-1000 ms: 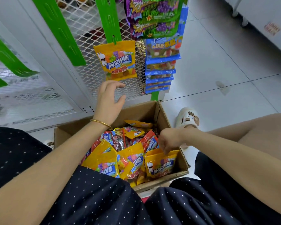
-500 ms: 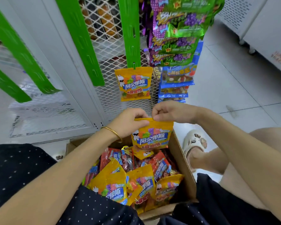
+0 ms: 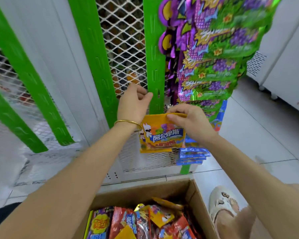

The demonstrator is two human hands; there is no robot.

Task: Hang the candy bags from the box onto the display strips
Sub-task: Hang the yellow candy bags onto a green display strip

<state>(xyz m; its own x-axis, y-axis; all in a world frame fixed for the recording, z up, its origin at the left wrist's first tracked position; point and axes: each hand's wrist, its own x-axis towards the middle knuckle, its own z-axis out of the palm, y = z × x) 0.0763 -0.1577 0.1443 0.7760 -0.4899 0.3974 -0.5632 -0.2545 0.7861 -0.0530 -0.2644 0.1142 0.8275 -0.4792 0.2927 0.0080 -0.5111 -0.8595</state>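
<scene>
**Yellow bag held up at the foot of the green strip**

You have little room here: the green display strip (image 3: 154, 66) runs down the white mesh panel (image 3: 123, 42), with a second green strip (image 3: 91, 62) to its left and a thick column of purple-and-green candy bags (image 3: 212, 54) crowding its right edge. Below those hang blue bags (image 3: 192, 155). The open space is the white tiled floor (image 3: 259, 131) to your right.

Your left hand (image 3: 134, 105) sits against the strip's left edge, fingers curled in with thumb and fingertips pinching the strip near a slot. Your right hand (image 3: 188, 120) pinches the top edge of the yellow candy bag (image 3: 164, 135) between thumb and curled fingers.

The bag hangs from that grip just below the strip's lower end, front facing you, between your two wrists. Another yellow bag (image 3: 142, 145) peeks out directly behind it; you cannot tell how it is attached.

The cardboard box (image 3: 195, 195) sits on the floor beneath your arms, full of mixed candy bags (image 3: 145, 219).
</scene>
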